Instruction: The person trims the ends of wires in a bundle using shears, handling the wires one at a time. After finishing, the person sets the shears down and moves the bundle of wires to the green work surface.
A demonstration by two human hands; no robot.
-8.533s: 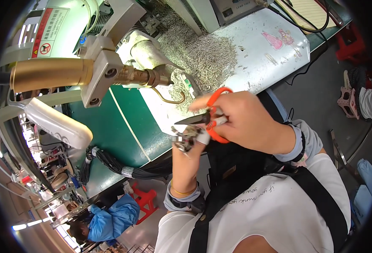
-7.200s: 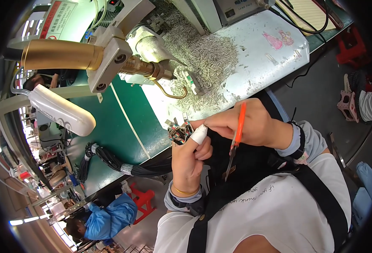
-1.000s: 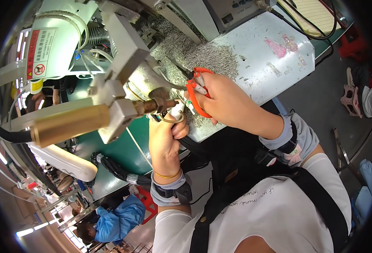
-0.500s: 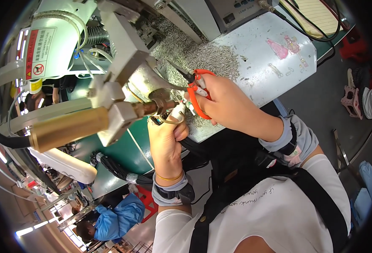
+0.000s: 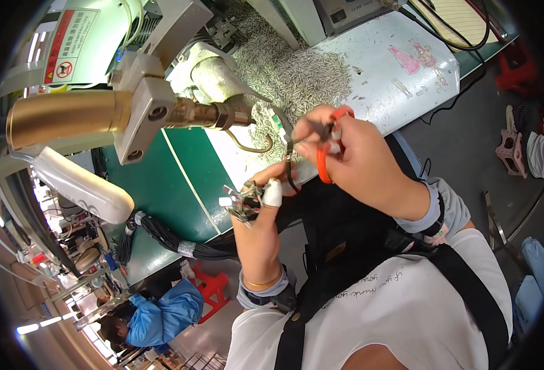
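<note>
My left hand point(image 5: 259, 237), with a white cover on one fingertip, is closed around a bundle of thin cable ends point(image 5: 241, 202) with small metal and white tips. My right hand point(image 5: 373, 166) grips orange-handled pliers point(image 5: 322, 165), their jaws blurred. Its thumb and forefinger are pinched at a black cable point(image 5: 288, 161), whose end carries a small green-and-white piece point(image 5: 277, 122). That cable curves down toward my left fingers. A brass-coloured nozzle point(image 5: 235, 117) on a clamped barrel points at the space just left of the cable end.
Countless small silvery pieces point(image 5: 312, 77) lie heaped on the white metal plate point(image 5: 377, 74). A grey instrument box point(image 5: 346, 15) stands behind. Black cable bundles point(image 5: 161, 237) rest on the green table point(image 5: 154, 179). A person in blue point(image 5: 164, 314) sits at lower left beside a red stool point(image 5: 210, 290).
My left hand has moved down, away from the nozzle. My right hand has shifted right and down, the pliers swung back, its fingers now at one black cable. The view has moved slightly.
</note>
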